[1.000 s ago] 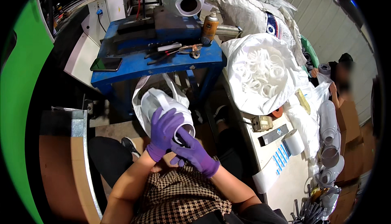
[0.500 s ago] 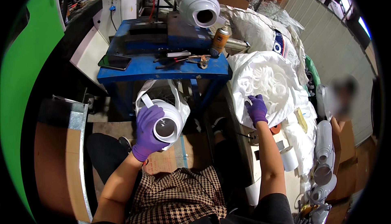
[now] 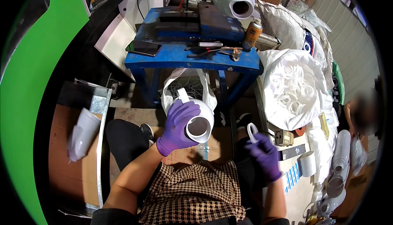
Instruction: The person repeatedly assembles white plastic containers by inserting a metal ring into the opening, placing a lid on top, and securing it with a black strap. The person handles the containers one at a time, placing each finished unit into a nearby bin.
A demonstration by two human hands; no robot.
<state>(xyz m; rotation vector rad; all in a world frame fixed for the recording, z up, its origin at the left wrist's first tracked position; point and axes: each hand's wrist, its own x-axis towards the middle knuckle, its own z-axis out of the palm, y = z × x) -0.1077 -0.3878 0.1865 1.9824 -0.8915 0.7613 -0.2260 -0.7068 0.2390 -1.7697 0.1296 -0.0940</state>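
Smooth, glossy pale plastic makes up the tubular fitting (image 3: 208,115), and the white ring (image 3: 249,132) looks like smooth plastic; the purple gloves (image 3: 178,123) are matt and creased. Blue-painted metal, scuffed and stained, forms the worktop (image 3: 192,62); the phone (image 3: 143,48) has a glossy, glass-like face, the spray can (image 3: 251,36) a shiny metallic one. The checked apron (image 3: 192,192) is woven cloth, the white sack (image 3: 273,109) crinkled plastic, the box (image 3: 61,137) matt cardboard

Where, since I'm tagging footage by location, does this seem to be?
Probably a factory workshop: there's a blue workbench with hand tools on it, and an open sack of white rings.
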